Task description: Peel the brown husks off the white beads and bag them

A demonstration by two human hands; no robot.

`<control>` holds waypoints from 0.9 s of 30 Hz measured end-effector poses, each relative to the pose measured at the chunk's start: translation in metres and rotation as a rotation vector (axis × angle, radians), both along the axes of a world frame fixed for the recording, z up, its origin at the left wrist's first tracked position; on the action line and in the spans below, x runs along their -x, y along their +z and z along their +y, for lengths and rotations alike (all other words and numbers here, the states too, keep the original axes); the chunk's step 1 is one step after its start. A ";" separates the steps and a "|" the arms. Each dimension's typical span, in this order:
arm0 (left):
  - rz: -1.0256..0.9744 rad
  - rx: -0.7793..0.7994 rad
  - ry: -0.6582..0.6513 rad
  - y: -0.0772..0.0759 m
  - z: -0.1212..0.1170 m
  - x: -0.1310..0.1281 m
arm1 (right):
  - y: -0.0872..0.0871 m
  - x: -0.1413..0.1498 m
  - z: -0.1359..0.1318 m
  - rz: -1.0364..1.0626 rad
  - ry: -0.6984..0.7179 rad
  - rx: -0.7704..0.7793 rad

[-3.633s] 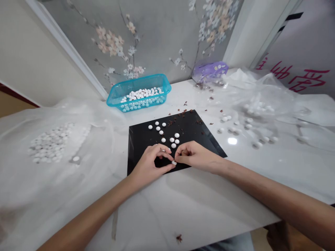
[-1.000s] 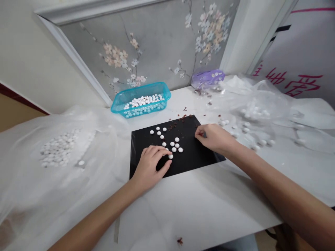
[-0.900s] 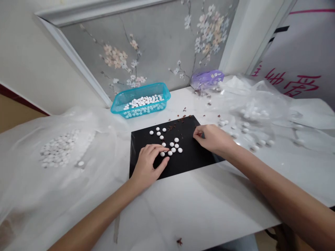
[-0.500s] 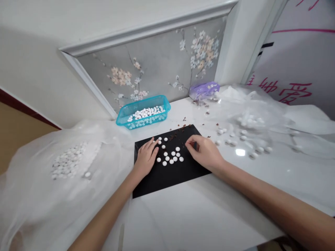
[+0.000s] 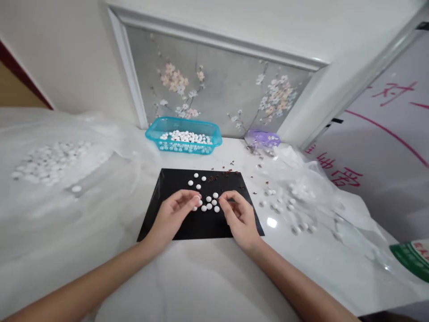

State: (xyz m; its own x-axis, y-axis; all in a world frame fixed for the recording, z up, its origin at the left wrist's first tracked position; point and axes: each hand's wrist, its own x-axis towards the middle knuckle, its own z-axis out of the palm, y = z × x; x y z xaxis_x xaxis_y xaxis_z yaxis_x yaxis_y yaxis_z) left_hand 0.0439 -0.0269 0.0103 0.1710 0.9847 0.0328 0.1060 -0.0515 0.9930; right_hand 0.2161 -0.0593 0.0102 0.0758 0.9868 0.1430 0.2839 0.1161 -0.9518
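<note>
My left hand (image 5: 172, 212) is closed in a pinch over the black mat (image 5: 201, 230), with a white round piece (image 5: 197, 198) between thumb and forefinger. Across from it, my right hand (image 5: 240, 218) is also pinched, its fingertips beside the loose white pieces (image 5: 209, 206). What those fingertips hold is too small to make out. Several more white pieces (image 5: 199, 186) lie farther back on the mat. Small dark brown bits (image 5: 212, 178) are scattered along the mat's back edge and beyond it.
A turquoise basket (image 5: 152, 134) with many white pieces stands by the wall. Plastic sheeting with white pieces (image 5: 53, 163) lies at left. To the right are a purple packet (image 5: 264, 137), clear plastic (image 5: 321, 197), loose white pieces (image 5: 296, 230) and a green container (image 5: 410, 259).
My left hand has gone from lying with fingers out on the mat to pinching a white piece. My right hand has come nearer to it, still pinched. The camera view has turned.
</note>
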 end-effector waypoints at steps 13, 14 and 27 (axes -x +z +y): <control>-0.172 0.142 -0.164 -0.007 -0.015 -0.009 | -0.006 0.007 -0.010 0.167 0.182 0.171; -0.177 0.146 -0.164 -0.006 -0.015 -0.009 | -0.006 0.007 -0.010 0.164 0.180 0.175; -0.261 0.239 -0.139 -0.009 -0.016 -0.005 | -0.013 0.008 -0.010 0.233 0.222 0.139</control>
